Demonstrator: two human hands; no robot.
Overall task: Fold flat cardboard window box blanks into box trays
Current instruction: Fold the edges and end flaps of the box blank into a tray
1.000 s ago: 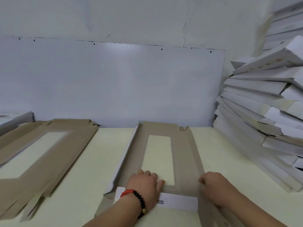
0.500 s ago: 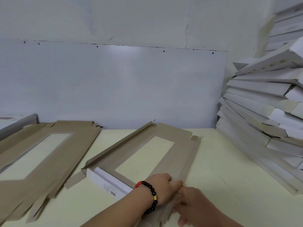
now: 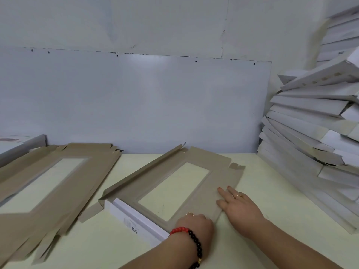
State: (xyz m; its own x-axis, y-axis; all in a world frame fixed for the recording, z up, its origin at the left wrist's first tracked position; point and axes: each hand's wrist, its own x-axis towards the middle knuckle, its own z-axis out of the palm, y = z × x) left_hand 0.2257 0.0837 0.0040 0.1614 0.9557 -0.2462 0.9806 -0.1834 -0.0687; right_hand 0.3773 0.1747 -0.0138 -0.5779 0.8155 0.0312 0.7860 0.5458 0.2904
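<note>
Cardboard blank (image 3: 196,183) — both hands on it: left (image 3: 195,224) curled, right (image 3: 239,205) flat.

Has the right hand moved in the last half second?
Yes. The right hand slid away from the left hand, toward the white box stack.
</note>
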